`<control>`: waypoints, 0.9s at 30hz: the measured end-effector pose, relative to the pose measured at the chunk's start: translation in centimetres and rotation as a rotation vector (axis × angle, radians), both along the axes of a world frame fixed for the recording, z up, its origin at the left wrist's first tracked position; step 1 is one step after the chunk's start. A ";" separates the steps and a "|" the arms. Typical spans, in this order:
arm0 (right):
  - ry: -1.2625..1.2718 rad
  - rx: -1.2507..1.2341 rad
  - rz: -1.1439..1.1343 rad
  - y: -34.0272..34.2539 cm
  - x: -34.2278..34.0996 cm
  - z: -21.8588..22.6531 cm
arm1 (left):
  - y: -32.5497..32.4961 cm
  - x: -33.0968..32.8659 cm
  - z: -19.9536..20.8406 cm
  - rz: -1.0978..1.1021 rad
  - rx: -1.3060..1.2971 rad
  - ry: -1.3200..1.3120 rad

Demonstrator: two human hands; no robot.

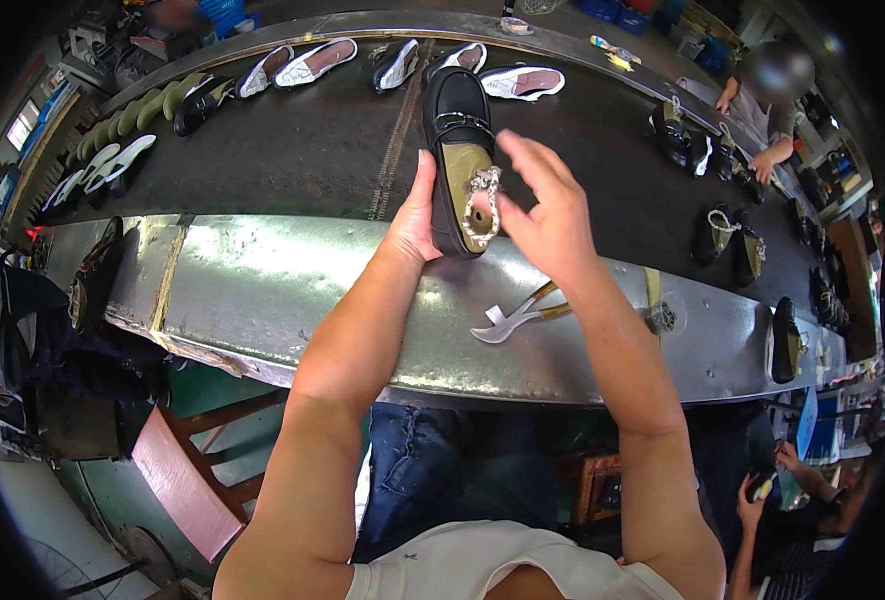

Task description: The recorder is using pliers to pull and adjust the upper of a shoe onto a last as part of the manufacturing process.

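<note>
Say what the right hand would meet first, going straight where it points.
Likely the black shoe in the left hand; the right hand points up-left toward it, though depth is unclear.

The head camera, left of a side-by-side pair, looks down and forward from above my shirt (pixel 433 560). Its fisheye field bends the metal ledge (pixel 253 270) into an arc. My left hand (pixel 418 217) and right hand (pixel 555 218) sit near mid-frame; the dark belt (pixel 293 150) lies farther from the lens.
</note>
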State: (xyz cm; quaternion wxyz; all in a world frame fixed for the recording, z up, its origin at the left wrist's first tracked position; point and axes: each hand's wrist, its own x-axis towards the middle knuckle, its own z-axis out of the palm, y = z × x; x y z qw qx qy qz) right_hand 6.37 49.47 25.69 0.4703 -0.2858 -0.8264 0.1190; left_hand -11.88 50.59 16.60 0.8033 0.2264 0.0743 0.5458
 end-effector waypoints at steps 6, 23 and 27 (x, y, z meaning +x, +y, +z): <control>0.410 -0.967 0.217 0.1 -0.4 -4.2 | -0.4 2.3 0.3 0.187 -0.070 0.417; -0.001 -0.379 -0.585 12.1 8.8 -10.7 | 1.5 0.9 -1.2 0.165 -0.110 0.377; -0.316 0.017 -0.518 11.7 7.4 -8.8 | 1.4 1.0 -1.3 0.139 -0.092 0.372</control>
